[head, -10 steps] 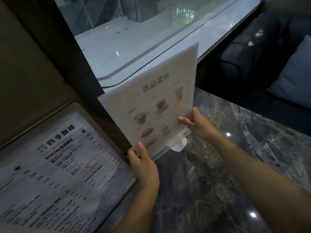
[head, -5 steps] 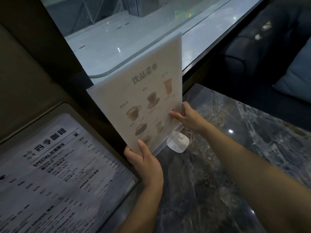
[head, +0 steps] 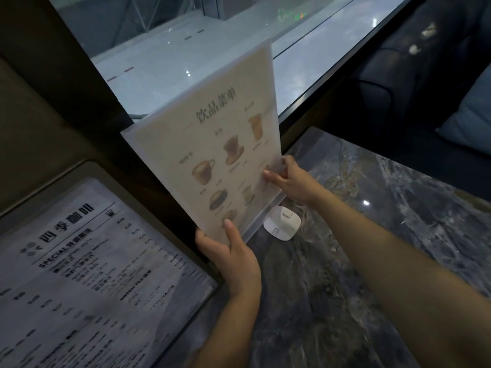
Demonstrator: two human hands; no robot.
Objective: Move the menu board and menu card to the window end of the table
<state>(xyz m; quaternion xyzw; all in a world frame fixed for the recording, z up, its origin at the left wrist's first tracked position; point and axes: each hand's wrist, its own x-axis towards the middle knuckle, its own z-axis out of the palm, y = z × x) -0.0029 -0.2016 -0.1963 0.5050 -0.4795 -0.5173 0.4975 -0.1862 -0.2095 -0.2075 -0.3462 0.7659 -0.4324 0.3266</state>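
Your left hand [head: 231, 257] is gripping the lower left corner of the menu card [head: 212, 144], with the thumb pressed flat on the printed face and the fingers wrapped behind the sheet. Your right hand [head: 291, 180] is pinching the card's lower right edge, thumb on the front and fingers curled around the back. Between the two hands, the menu card is standing nearly upright at the window end of the table [head: 332, 274], tilted slightly with its top edge leaning toward the window [head: 186, 57]; its face is showing a heading in Chinese characters and drawings of cups and drinks. Whether its clear base is resting on the table or sitting just above it cannot be told. Just beside that base, under your right wrist, a small white square device [head: 282, 223] is lying flat on the dark marbled tabletop. To your left, the menu board [head: 87, 277] is lying tilted, its framed page of small black text facing up, with its right corner near your left wrist. Beyond the table's far right edge, a dark sofa [head: 398, 75] is holding a blue cushion [head: 470, 120].
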